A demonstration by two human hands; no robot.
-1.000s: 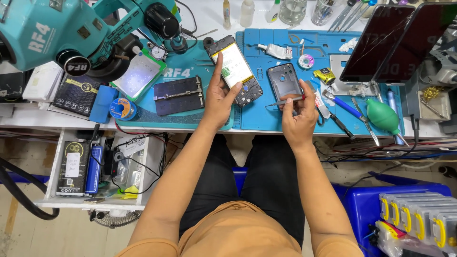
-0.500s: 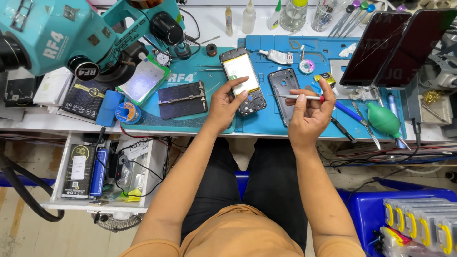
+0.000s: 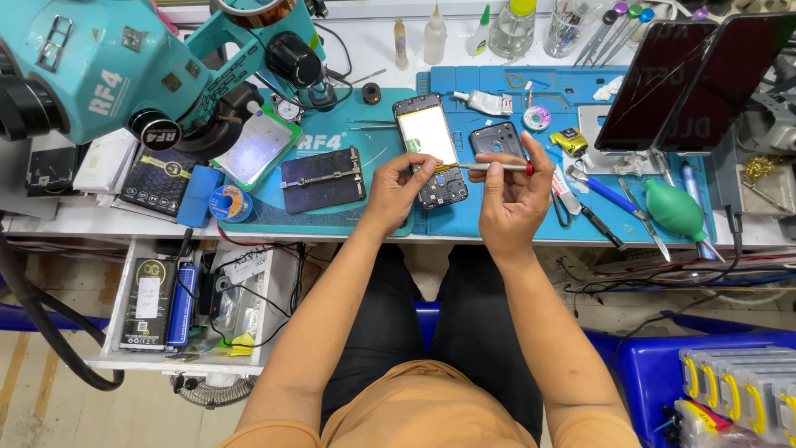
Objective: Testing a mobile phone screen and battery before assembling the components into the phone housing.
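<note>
An opened phone [image 3: 431, 145] lies on the blue work mat [image 3: 497, 216], its back off and a pale battery showing. My left hand [image 3: 398, 192] rests on the phone's lower part, fingers on its edge. A slim screwdriver [image 3: 489, 167] with a red end is pinched in my right hand [image 3: 514, 195], held level with its tip over the phone's lower right side. The dark rear cover [image 3: 497, 139] sits on the mat just behind my right hand.
A teal microscope [image 3: 124, 75] fills the upper left, with a dark holder plate [image 3: 322, 179] beside the phone. Two cracked dark screens [image 3: 680, 83] lean at the right. Tweezers, a blue-handled tool [image 3: 609, 195] and a green air blower [image 3: 676, 211] lie right. An open drawer [image 3: 191, 303] hangs below left.
My right hand let go of the rear cover, which now lies on the mat, and brought a screwdriver to the phone. My left hand laid the phone flat.
</note>
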